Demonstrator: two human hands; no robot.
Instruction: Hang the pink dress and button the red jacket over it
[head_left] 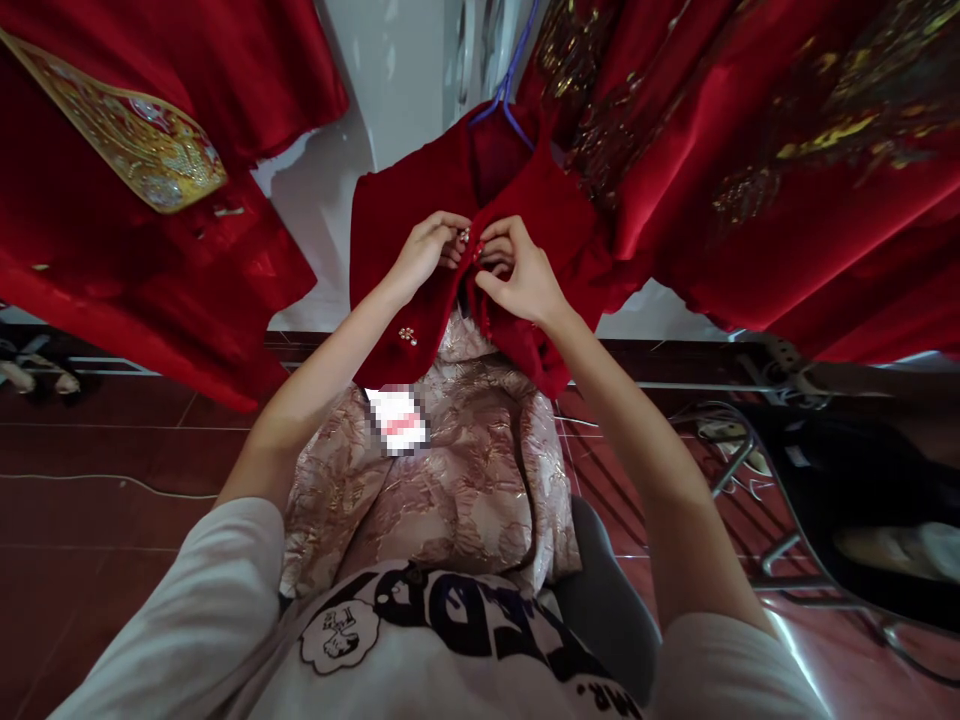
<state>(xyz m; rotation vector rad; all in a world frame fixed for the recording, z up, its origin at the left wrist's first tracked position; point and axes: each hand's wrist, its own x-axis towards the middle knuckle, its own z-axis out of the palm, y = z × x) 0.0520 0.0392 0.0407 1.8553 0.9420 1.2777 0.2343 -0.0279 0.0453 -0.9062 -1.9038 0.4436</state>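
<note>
A red vest (409,220) hangs in front of me on a purple hanger (504,95). My left hand (431,253) is closed, its fingers pinching the vest's front edge beside a small pearly button (465,236). Opposite it, my right hand (521,272) has its fingers curled on the other front edge, where small red bits show at the fingertips. Exactly what lies between the fingertips is partly hidden. A pearl-and-gold ornament (408,336) sits low on the vest's left panel. Under the vest, a pink-gold brocade garment (431,490) lies across my lap.
Red garments with gold embroidery hang at the left (169,160) and right (720,190). A dark chair (832,470) with metal legs stands at the right, near shoes on the tiled floor (97,510). A white cable (135,484) crosses the floor at left.
</note>
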